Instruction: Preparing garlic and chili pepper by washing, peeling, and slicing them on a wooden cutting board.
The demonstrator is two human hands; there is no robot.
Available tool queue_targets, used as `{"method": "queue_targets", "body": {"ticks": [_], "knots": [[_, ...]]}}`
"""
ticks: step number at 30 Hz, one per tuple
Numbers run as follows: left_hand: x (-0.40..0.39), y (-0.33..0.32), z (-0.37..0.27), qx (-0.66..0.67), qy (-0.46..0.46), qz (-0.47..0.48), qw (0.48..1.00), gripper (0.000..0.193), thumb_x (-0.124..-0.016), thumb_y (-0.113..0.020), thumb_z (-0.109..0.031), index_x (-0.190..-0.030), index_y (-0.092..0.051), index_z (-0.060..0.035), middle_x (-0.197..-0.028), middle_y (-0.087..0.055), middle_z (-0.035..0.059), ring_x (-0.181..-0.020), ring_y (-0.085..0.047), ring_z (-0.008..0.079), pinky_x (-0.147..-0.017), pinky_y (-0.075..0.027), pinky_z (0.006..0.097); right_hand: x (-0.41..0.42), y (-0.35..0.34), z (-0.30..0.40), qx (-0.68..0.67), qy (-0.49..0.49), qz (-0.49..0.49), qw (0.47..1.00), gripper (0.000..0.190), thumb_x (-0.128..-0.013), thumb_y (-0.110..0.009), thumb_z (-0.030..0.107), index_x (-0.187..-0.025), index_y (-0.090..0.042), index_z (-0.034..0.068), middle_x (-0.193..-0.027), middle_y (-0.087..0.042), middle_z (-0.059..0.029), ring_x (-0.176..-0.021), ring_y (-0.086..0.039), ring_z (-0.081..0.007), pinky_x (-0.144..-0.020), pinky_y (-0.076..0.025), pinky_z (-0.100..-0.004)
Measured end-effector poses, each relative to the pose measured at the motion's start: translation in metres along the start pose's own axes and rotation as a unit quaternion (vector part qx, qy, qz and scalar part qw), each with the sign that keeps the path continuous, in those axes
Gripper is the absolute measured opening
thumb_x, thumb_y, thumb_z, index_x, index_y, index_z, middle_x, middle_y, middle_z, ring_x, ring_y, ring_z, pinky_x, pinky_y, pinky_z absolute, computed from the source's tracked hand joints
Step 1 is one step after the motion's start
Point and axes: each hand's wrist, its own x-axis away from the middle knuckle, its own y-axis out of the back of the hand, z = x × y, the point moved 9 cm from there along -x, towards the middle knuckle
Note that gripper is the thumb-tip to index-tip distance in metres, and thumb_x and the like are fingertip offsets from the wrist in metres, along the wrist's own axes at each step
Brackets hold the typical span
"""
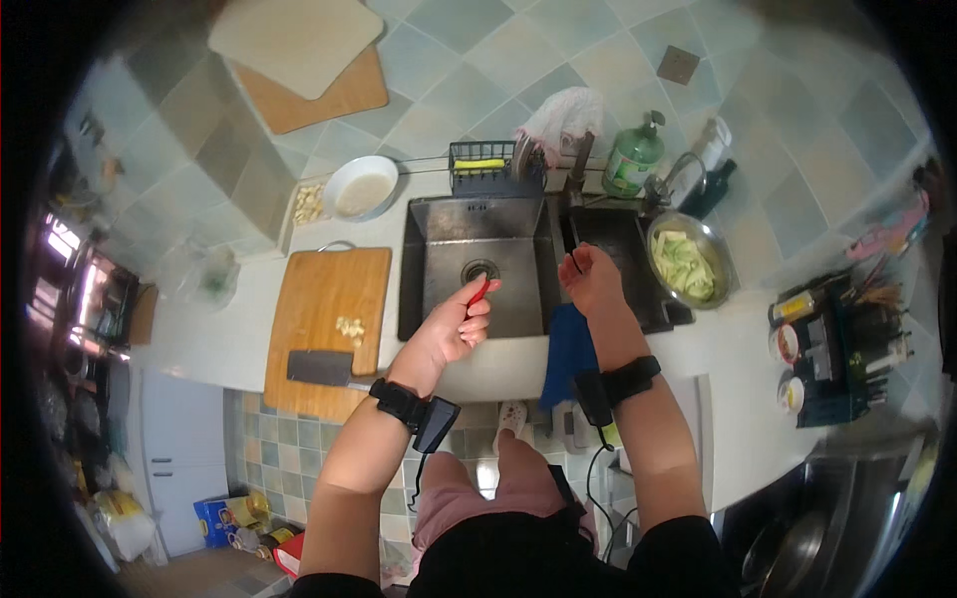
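My left hand (pixel 465 318) is closed around a small red item (pixel 478 293), perhaps a chili pepper, above the front of the steel sink basin (pixel 516 288). My right hand (pixel 592 276) is raised over the edge between this basin and the darker side basin (pixel 617 232). A thin dark strand shows at its fingers; whether they grip it is unclear. Left of the sink, a wooden cutting board (pixel 329 288) bears chopped pale pieces (pixel 350 327) and a cleaver (pixel 320 368). A metal bowl (pixel 718 288) of cut green vegetable (pixel 682 265) stands to the right.
Behind the board are a white bowl (pixel 362 188) and a tray of pale pieces (pixel 308 205). A black rack (pixel 482 153), a faucet (pixel 576 176) and a green pump bottle (pixel 634 158) line the back. A blue cloth (pixel 568 347) hangs over the front edge. Seasoning containers stand right.
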Motion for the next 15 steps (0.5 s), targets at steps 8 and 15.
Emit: {"method": "queue_targets", "body": {"ticks": [8, 15], "knots": [[-0.153, 0.011, -0.056, 0.072, 0.041, -0.027, 0.996, 0.019, -0.100, -0.048, -0.019, -0.112, -0.056, -0.0062, -0.085, -0.055, 0.0015, -0.063, -0.046, 0.0102, -0.043, -0.031, 0.0214, -0.151, 0.004, 0.054, 0.068, 0.000, -0.107, 0.992, 0.029, -0.087, -0.057, 0.010, -0.115, -0.050, 0.007, -0.091, -0.052, -0.0073, -0.076, -0.058, -0.0205, -0.059, -0.054, -0.0359], [-0.239, 0.040, -0.081, 0.048, 0.064, -0.014, 0.997, 0.020, -0.101, -0.049, -0.023, -0.111, -0.056, -0.0069, -0.086, -0.059, 0.0005, -0.063, -0.048, 0.0061, -0.044, -0.034, 0.0177, -0.226, 0.016, 0.080, 0.248, 0.080, -0.197, 0.945, 0.071, -0.088, -0.055, 0.008, -0.151, -0.023, 0.016, -0.094, -0.054, -0.0098, -0.072, -0.057, -0.0200, -0.057, -0.051, -0.0348]]}}
